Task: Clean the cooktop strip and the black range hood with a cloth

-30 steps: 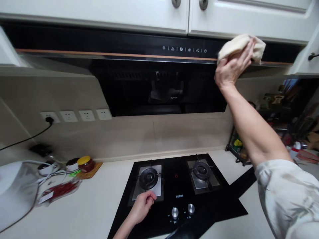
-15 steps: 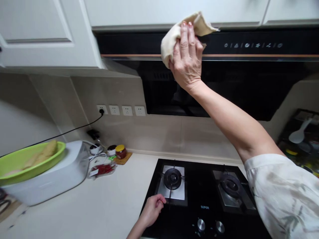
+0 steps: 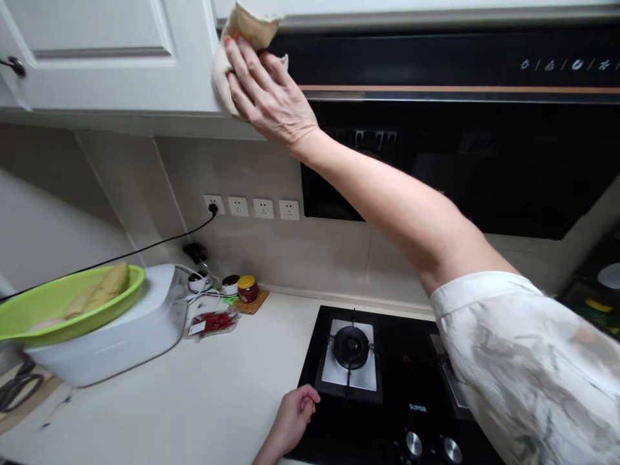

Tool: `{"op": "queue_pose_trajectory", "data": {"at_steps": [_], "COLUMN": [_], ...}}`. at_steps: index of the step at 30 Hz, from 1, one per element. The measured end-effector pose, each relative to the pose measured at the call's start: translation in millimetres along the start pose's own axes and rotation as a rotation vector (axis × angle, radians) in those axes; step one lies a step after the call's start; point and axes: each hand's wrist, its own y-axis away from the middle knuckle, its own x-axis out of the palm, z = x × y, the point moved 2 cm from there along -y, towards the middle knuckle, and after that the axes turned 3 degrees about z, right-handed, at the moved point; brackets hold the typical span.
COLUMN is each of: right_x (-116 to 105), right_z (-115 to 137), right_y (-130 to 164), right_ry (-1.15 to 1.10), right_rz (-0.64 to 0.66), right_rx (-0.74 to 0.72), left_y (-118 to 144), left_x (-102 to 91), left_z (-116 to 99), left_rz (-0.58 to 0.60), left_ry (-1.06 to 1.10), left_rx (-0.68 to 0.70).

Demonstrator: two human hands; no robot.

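Observation:
My right hand (image 3: 268,90) is raised at the top of the view, fingers pressing a cream cloth (image 3: 223,71) against the left end of the black range hood (image 3: 411,61), beside the white cabinet (image 3: 121,77). Part of the cloth is bunched above the fingertips, and its underside is hidden. Low down, my left hand (image 3: 293,416) hangs with fingers loosely curled at the left edge of the black gas hob (image 3: 358,420). Nothing shows in it. A burner (image 3: 351,347) lies just beyond that hand.
A lime-green basin (image 3: 62,316) holding long yellowish food sits on a white appliance (image 3: 111,342) at left. Behind it stand a yellow-lidded jar (image 3: 248,289) and a pack of red chillies (image 3: 213,322). A black cord (image 3: 159,242) runs to the wall sockets (image 3: 264,208).
My right hand has slid the cloth left along the hood front to its left end. The view has shifted somewhat to the right. My left hand stays curled by the hob edge.

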Motion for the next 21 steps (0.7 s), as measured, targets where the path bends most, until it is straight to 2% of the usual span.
{"op": "queue_pose_trajectory", "data": {"at_steps": [3, 5, 8, 10, 16, 18, 21], "right_x": [-24, -45, -79, -105, -201, -237, -289], "right_z": [-2, -6, -17, -27, -61, -76, -93], "right_y": [17, 38, 79, 110, 214, 254, 317], "right_ry": [0.246, 0.314, 0.347, 0.383, 0.785, 0.883, 0.962], "right_rz": [0.046, 0.042, -0.011, -0.093, -0.256, -0.312, -0.468], "right_rx": [-0.025, -0.003, 0.027, 0.052, 0.040, 0.069, 0.138], "left_y": [-7, -14, -23, -29, -37, -40, -46], "left_x": [7.0, 14.2, 26.5, 34.1, 58.5, 71.2, 95.2], "left_z": [2, 4, 5, 4, -10, -16, -24], "left_rz": [0.037, 0.069, 0.120, 0.146, 0.182, 0.185, 0.209], "left_ry": [0.004, 0.003, -0.010, -0.024, -0.094, -0.126, -0.165], "left_rx": [-0.004, 0.008, 0.026, 0.027, 0.027, 0.021, 0.020]}}
